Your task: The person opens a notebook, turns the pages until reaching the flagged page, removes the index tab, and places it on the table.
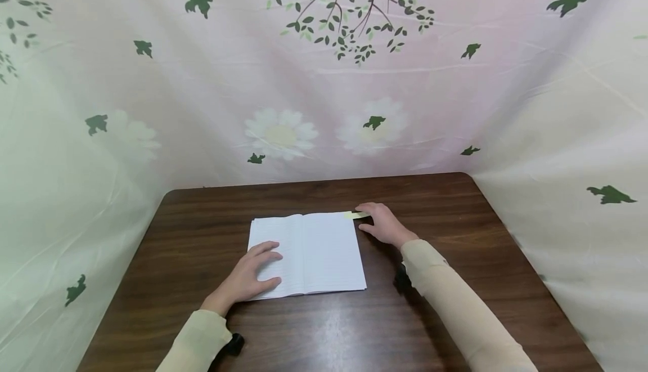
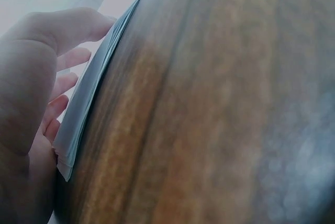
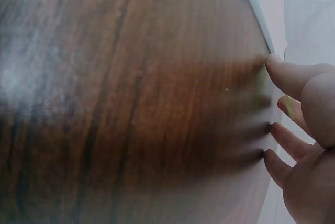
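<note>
An open notebook (image 1: 329, 254) with ruled white pages lies on the brown wooden table. My left hand (image 1: 248, 273) rests on its left page with fingers spread. In the left wrist view, the thumb (image 2: 78, 28) lies along the layered page edges (image 2: 97, 72). A pale yellow paper strip (image 1: 356, 215) sticks out past the notebook's top right corner. At its outer end is my right hand (image 1: 386, 225), thumb and index finger apart. The right wrist view shows the yellow strip (image 3: 289, 106) against a finger, with the other fingertips (image 3: 277, 130) down at the table.
The dark wood table (image 1: 202, 214) has rounded far corners. A pale cloth (image 1: 314, 90) printed with flowers, leaves and birds hangs behind it and on both sides. Black wrist bands (image 1: 234, 344) show under the sleeves (image 1: 450, 299).
</note>
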A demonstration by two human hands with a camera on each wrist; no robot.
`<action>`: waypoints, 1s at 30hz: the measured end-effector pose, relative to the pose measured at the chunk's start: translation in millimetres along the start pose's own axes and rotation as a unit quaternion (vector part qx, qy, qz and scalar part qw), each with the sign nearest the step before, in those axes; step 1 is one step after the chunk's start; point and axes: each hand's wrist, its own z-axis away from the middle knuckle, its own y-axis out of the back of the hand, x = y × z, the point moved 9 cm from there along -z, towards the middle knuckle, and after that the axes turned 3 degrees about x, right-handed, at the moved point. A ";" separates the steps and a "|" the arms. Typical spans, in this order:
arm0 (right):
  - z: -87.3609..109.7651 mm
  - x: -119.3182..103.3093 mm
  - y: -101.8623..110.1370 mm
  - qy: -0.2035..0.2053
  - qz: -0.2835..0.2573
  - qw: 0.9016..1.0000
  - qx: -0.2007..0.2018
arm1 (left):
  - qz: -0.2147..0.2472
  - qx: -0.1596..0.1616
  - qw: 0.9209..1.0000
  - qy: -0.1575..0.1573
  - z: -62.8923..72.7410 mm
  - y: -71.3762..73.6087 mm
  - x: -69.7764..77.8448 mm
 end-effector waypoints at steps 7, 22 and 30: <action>-6.8 1.8 -0.2 0.003 0.005 1.000 0.019 | -0.002 0.003 1.000 0.001 -0.2 1.3 -0.5; -12.3 0.6 1.5 0.025 0.025 0.997 0.067 | 0.004 -0.002 1.000 0.004 -0.1 0.1 1.8; -12.2 -1.2 5.5 0.034 0.032 0.995 0.084 | 0.000 -0.001 1.000 0.005 0.3 0.3 1.3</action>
